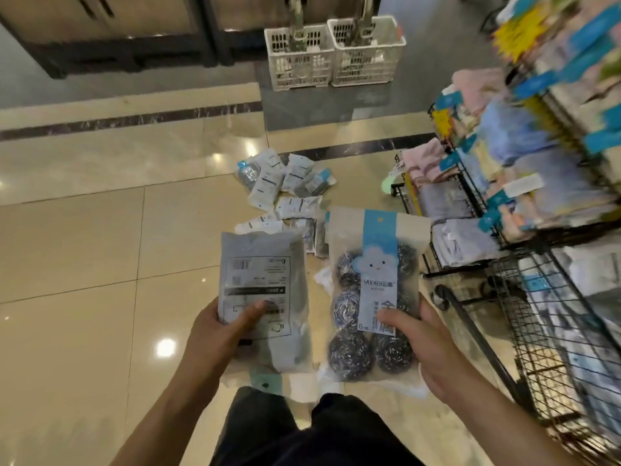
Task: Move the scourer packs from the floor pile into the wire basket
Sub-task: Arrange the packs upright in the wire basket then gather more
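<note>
Here, both hands are each pinching one plastic scourer pack: left hand (220,331) the grey-backed pack (263,280), right hand (425,344) the blue-labelled steel-wool pack (373,290), above the floor pile (285,186).

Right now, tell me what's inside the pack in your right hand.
Steel scourer balls show through the clear front of the pack in the right hand. The blue label strip and the thumb cover part of them, so the exact count stays hidden.

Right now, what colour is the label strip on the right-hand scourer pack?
Light blue, with a white cloud face; head view.
</note>
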